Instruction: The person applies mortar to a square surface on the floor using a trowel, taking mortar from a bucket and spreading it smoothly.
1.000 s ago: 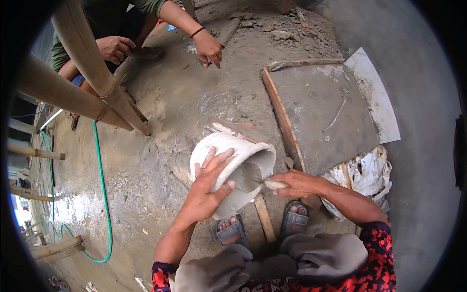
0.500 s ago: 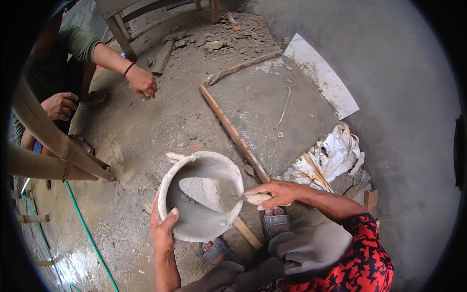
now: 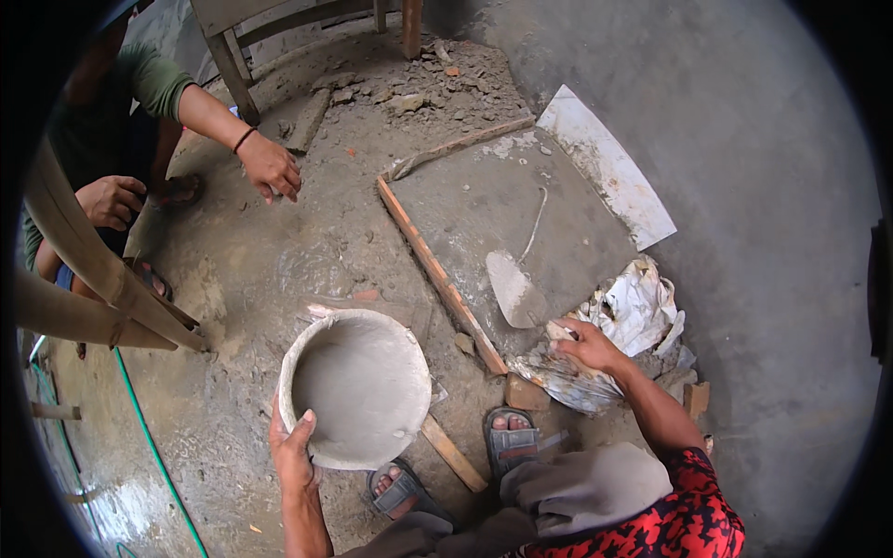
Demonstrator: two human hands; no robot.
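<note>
My left hand [image 3: 296, 437] grips the rim of a round, cement-crusted bowl [image 3: 416, 377], thumb over the edge and fingers hidden beneath. Grey wet mortar [image 3: 349, 400] coats its inside. In my right hand [image 3: 588, 346] is the pale handle of a pointing trowel [image 3: 512, 286], my fingers closed around it. The trowel's leaf-shaped blade, smeared with grey, is over the framed cement patch [image 3: 465, 209], its tip toward the far side. Whether the blade touches the surface I cannot tell. A thin bent rod or cord [image 3: 537, 223] lies just beyond the tip.
Wooden strips [image 3: 437, 270] edge the patch; a white board [image 3: 609, 167] lies along its right. A crumpled white sack [image 3: 642, 302] and brick pieces [image 3: 527, 392] are near my right hand. A co-worker's hand [image 3: 270, 167] reaches in at left, near bamboo poles [image 3: 107, 251] and a green hose [image 3: 160, 446].
The trowel has come out of the bowl and moved right, over the cement patch, in my right hand. The bowl has shifted slightly left and down in my left hand.
</note>
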